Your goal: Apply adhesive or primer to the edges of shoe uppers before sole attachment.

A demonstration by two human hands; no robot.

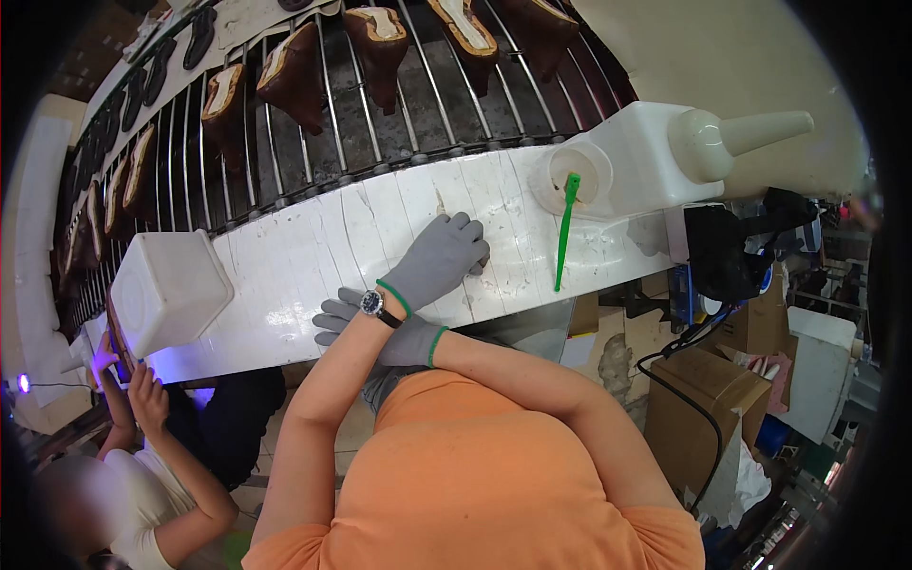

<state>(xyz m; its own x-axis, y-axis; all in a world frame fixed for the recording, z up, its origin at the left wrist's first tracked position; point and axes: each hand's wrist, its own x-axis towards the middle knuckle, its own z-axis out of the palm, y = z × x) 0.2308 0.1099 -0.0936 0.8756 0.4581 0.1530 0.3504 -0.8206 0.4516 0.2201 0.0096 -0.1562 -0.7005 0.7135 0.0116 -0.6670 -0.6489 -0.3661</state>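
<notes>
My arms cross at the table edge, both hands in grey gloves with green cuffs. My left hand, with a watch above its cuff, rests on the white worktable. Its fingers curl loosely; I see nothing in them, though their undersides are hidden. Under that wrist lies my right hand, partly covered, its fingers stretched out and apart, holding nothing. To the right of my left hand, a green-handled brush leans out of a whitish cup, beside a white plastic jug with a long spout.
Behind the table, a rack of metal bars carries several brown boots, soles up. A white square container stands at the left. Lower left, a co-worker sits near violet light. Cardboard boxes and a black cable are at right.
</notes>
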